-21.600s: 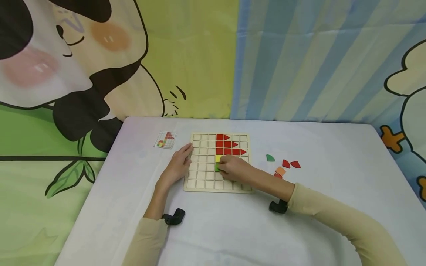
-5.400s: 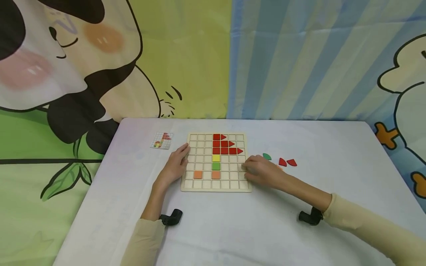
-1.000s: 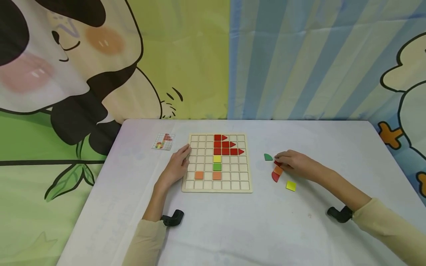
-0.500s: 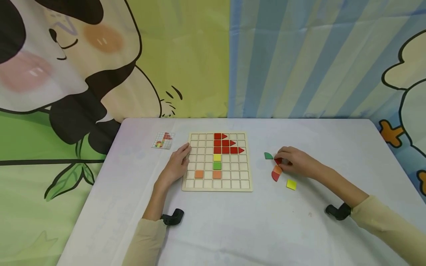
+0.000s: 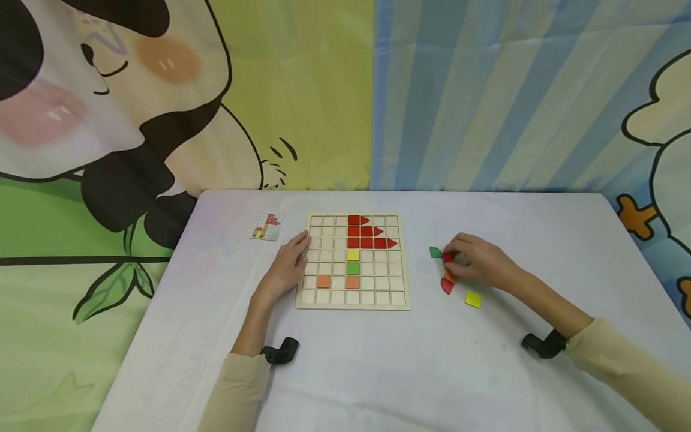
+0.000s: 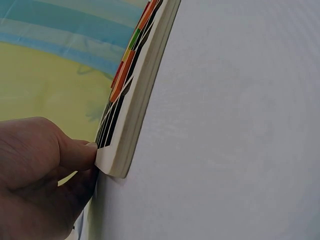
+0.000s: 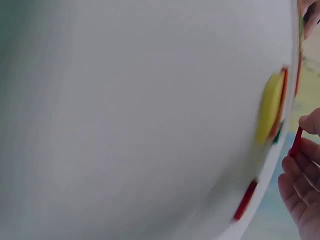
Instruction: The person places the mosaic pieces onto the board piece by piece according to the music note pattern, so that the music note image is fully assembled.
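Note:
My left hand [image 5: 287, 266] holds the left edge of the pale wooden grid board [image 5: 330, 303]; in the left wrist view its thumb touches the rim near a corner. On the board lie red squares and pointed red pieces, a yellow square [image 5: 352, 255], a green square [image 5: 352, 269] and two orange squares [image 5: 323, 281]. Right of the board, my right hand [image 5: 477, 261] pinches a red piece [image 7: 296, 142] between thumb and fingers. Close by lie a green quarter-circle [image 5: 435, 252], an orange square [image 5: 449, 275], a red quarter-circle [image 5: 447, 286] and a yellow square [image 5: 472, 299].
A small pattern card [image 5: 266, 226] lies left of the board. In the right wrist view another red piece [image 7: 245, 201] rests on the white tabletop [image 5: 378, 372]. A cartoon-printed curtain [image 5: 459, 96] stands behind the table.
Two orange squares have appeared on the board since the earliest frame. My right hand has moved from the board to the loose pieces and taken a red one. My left hand stays at the board's edge.

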A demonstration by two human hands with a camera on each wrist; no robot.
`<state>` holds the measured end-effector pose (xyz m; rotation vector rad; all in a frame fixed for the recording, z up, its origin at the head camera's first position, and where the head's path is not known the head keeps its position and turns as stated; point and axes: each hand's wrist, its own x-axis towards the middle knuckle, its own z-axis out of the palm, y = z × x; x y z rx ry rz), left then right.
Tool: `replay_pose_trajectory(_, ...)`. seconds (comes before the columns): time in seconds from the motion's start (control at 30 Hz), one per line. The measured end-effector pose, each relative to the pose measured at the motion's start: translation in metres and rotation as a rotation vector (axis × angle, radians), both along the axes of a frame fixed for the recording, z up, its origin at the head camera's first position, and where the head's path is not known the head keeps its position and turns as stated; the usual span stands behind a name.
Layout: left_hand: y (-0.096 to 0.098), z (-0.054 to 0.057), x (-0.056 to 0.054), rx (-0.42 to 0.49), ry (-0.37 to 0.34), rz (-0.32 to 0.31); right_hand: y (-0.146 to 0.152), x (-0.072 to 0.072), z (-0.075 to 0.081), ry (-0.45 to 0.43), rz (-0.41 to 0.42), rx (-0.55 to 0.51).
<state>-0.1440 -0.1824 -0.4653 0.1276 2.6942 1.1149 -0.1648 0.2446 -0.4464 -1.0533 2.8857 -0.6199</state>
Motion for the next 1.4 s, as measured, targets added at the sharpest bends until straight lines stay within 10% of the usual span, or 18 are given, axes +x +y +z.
replay_pose_trajectory(0.53, 0.002, -0.001, -0.003, 0.016, 0.003, -0.013, -0.161, 0.044, -0.001, 0.121, 0.35, 0.008)
replay_pose_trajectory(0.73, 0.003, -0.002, -0.002, 0.005, -0.006, -0.009, -0.17, 0.047, 0.001, 0.112, 0.331, 0.157)
replay_pose_trajectory(1.4, 0.0, -0.001, -0.002, -0.014, 0.014, -0.013, -0.175, 0.055, 0.002, 0.307, 0.451, 0.188)
